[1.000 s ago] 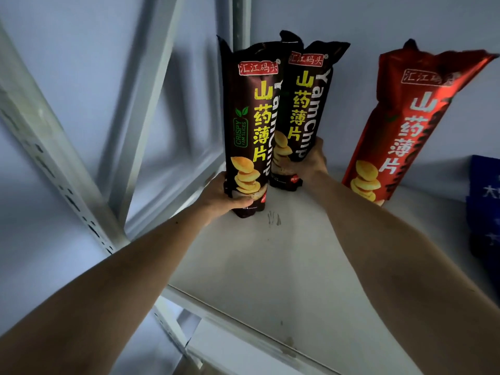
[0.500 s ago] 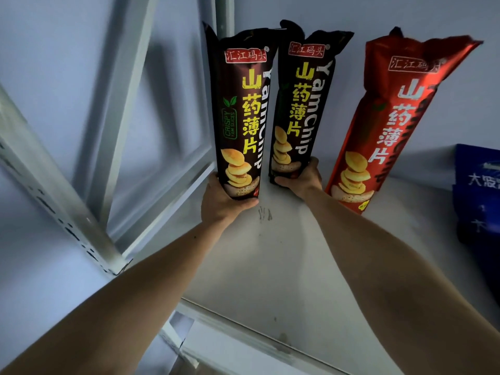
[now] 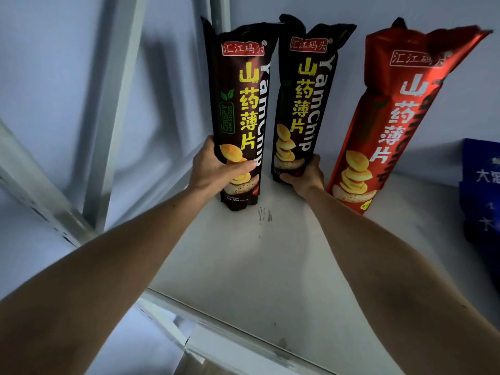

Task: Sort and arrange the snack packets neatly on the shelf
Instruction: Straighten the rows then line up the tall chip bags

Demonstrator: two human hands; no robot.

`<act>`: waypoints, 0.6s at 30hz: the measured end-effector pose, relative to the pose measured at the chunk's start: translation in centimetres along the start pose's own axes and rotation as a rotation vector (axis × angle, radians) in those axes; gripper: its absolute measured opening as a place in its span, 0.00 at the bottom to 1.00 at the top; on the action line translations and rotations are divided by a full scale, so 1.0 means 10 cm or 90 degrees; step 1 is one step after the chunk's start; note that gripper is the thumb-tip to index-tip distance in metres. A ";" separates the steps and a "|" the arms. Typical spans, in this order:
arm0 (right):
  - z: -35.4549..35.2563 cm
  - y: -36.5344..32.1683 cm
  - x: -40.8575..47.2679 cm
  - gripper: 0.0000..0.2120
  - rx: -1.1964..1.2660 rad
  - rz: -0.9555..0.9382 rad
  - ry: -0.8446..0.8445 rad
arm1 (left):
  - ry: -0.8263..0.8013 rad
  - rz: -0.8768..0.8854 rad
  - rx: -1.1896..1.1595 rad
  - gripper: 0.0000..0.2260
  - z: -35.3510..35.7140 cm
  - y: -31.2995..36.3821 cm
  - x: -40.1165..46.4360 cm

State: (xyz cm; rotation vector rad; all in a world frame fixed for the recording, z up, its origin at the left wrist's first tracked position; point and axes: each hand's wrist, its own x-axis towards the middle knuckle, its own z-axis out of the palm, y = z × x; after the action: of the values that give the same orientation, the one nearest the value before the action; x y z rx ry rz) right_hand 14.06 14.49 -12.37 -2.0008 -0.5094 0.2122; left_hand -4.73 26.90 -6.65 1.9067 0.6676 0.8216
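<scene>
Now each hand's grip clasps a black "YamChip" packet: left [image 3: 216, 169], right [image 3: 305, 177].

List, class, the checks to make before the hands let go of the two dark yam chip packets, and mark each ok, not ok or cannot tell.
1. Left hand grips left dark packet: ok.
2. Right hand grips right dark packet: ok.
3. Both fronts face out: ok.
4. Left packet's base on shelf: ok.
5. Red packet upright: not ok, it tilts.
6. Packets will stand unheld: cannot tell.
</scene>
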 end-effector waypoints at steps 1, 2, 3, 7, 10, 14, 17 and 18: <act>0.01 0.00 0.02 0.34 -0.003 0.004 0.000 | -0.011 -0.002 0.005 0.31 0.00 0.02 0.04; 0.02 0.01 0.04 0.34 -0.006 0.008 0.001 | -0.019 -0.003 0.010 0.30 0.00 0.03 0.07; 0.02 0.01 0.06 0.34 -0.009 0.013 0.004 | -0.026 -0.003 0.017 0.30 0.00 0.05 0.09; 0.04 0.04 0.11 0.34 -0.011 0.017 0.050 | -0.035 0.011 0.026 0.31 0.06 0.07 0.15; 0.03 0.06 0.11 0.35 -0.011 0.015 0.056 | -0.024 0.004 0.005 0.31 0.12 0.03 0.14; 0.03 0.06 0.13 0.36 -0.013 0.009 0.051 | -0.023 -0.006 -0.015 0.30 0.18 0.02 0.17; 0.02 0.05 0.12 0.35 -0.012 0.012 0.049 | -0.030 -0.004 -0.020 0.31 0.21 0.03 0.18; 0.01 0.04 0.12 0.35 -0.011 0.011 0.050 | -0.031 -0.003 -0.020 0.31 0.20 0.02 0.19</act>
State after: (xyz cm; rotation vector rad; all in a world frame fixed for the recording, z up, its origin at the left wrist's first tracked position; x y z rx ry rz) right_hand 15.18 14.94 -12.71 -2.0223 -0.4456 0.1399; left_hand -1.97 27.10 -6.65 1.8899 0.6260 0.7755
